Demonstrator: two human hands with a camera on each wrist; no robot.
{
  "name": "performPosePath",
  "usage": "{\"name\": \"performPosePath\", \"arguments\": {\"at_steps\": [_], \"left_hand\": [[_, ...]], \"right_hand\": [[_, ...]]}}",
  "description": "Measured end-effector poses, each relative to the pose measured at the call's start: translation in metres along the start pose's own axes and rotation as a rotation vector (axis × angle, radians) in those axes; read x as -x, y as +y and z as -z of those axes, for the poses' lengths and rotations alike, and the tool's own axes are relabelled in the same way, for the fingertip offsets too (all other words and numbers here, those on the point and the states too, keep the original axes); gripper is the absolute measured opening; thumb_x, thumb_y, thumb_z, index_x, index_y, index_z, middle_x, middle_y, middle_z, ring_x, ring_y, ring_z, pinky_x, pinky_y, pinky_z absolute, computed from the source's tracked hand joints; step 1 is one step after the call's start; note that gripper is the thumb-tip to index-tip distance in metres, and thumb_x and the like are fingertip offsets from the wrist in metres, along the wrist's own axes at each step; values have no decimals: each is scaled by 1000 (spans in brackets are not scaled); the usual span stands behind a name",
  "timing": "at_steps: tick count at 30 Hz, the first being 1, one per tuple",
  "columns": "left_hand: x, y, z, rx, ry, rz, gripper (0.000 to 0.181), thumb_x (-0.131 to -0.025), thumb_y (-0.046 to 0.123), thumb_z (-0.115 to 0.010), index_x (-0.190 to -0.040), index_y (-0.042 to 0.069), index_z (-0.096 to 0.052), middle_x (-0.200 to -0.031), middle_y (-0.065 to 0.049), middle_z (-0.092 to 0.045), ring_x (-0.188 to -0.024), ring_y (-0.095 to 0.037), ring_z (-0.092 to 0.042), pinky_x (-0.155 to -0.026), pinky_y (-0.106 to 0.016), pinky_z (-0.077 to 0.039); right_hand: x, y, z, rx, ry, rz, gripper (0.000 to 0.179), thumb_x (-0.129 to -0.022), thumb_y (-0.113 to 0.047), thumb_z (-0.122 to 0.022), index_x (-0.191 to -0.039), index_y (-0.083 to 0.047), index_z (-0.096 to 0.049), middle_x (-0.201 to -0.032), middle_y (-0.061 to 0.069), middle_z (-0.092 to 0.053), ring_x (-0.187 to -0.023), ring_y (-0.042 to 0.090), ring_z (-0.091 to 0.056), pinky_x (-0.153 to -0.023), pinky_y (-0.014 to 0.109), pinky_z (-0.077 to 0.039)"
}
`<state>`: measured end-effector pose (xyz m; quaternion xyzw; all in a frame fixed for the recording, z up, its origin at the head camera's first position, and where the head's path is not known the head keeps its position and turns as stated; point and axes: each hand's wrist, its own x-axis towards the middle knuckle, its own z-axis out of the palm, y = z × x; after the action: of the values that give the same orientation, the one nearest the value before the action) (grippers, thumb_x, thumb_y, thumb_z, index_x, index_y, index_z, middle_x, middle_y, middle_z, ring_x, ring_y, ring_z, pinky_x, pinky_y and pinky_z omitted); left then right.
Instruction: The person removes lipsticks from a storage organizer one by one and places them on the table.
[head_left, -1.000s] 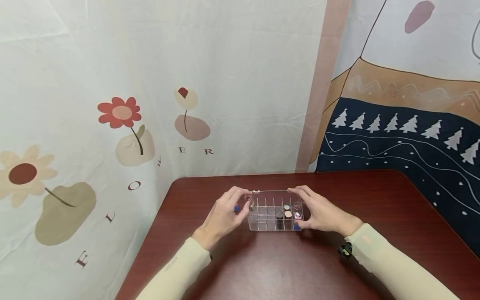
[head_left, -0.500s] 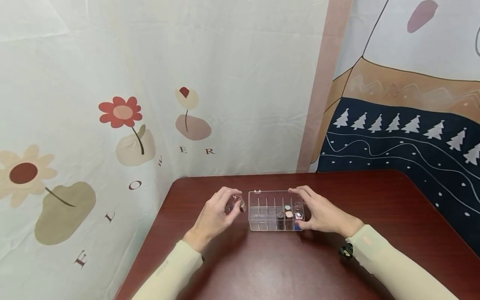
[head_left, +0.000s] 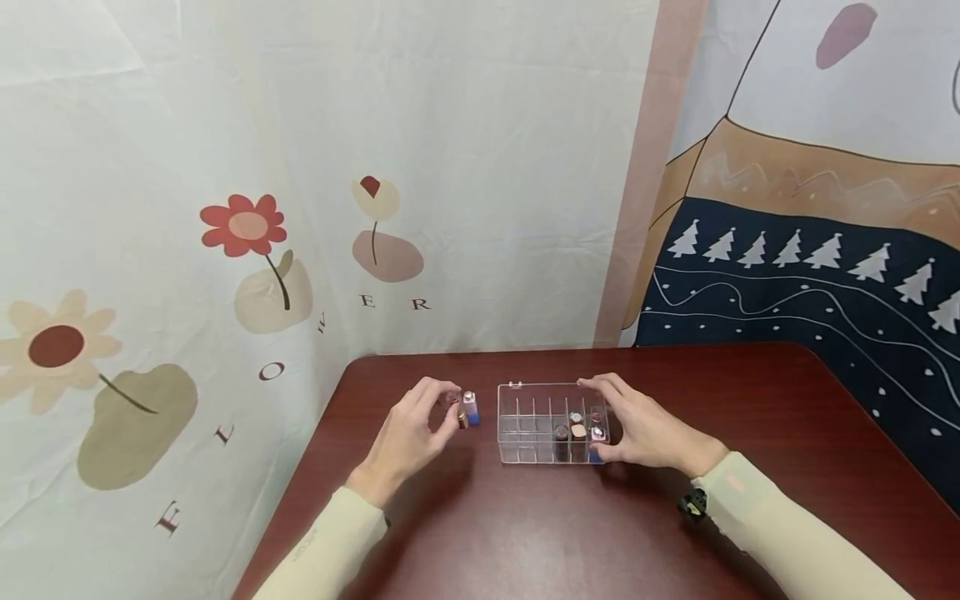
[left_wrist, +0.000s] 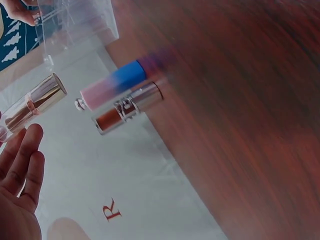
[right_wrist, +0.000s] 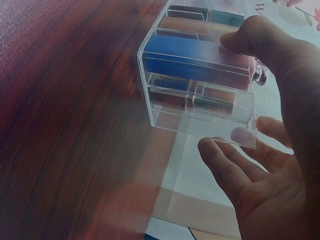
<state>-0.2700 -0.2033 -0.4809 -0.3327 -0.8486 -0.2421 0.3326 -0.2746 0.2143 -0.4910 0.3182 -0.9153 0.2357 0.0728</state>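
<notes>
My left hand [head_left: 408, 425] pinches a gold lipstick tube with a clear end [left_wrist: 37, 102] between thumb and fingers, left of the organizer. Just beyond it on the table stands a pink-to-blue lipstick tube [head_left: 470, 407]. Beside that tube, the left wrist view shows a silver tube [left_wrist: 129, 107] with a brownish clear section. My right hand [head_left: 641, 421] grips the right end of the clear divided organizer [head_left: 525, 457], thumb on the near side and fingers at the back. Several tubes stand in its right-hand compartments, among them another pink-and-blue one [right_wrist: 195, 57].
The reddish-brown wooden table [head_left: 525, 533] carries everything. Behind it hangs a pale cloth [head_left: 487, 167] printed with flowers and letters, and to the right a dark blue cloth [head_left: 795, 292] with white trees. A dark wrist device [head_left: 692, 502] sits at the right sleeve.
My left hand has moved left from the organizer's left end, carrying the gold lipstick tube. The standing pink-to-blue tube now shows beyond it. My right hand stays on the organizer.
</notes>
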Motion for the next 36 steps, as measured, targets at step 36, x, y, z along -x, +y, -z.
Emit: {"name": "performPosePath", "arguments": {"at_steps": [36], "left_hand": [[25, -43, 10, -67, -147, 193, 25, -101, 3, -84, -123, 10, -75, -108, -2, -75, -93, -15, -78, -80, -35, -68]], "right_hand": [[-1, -1, 0, 1, 12, 17, 98, -84, -23, -102, -167, -7, -52, -159, 10, -60, -118, 19, -74, -103, 47, -68]]}}
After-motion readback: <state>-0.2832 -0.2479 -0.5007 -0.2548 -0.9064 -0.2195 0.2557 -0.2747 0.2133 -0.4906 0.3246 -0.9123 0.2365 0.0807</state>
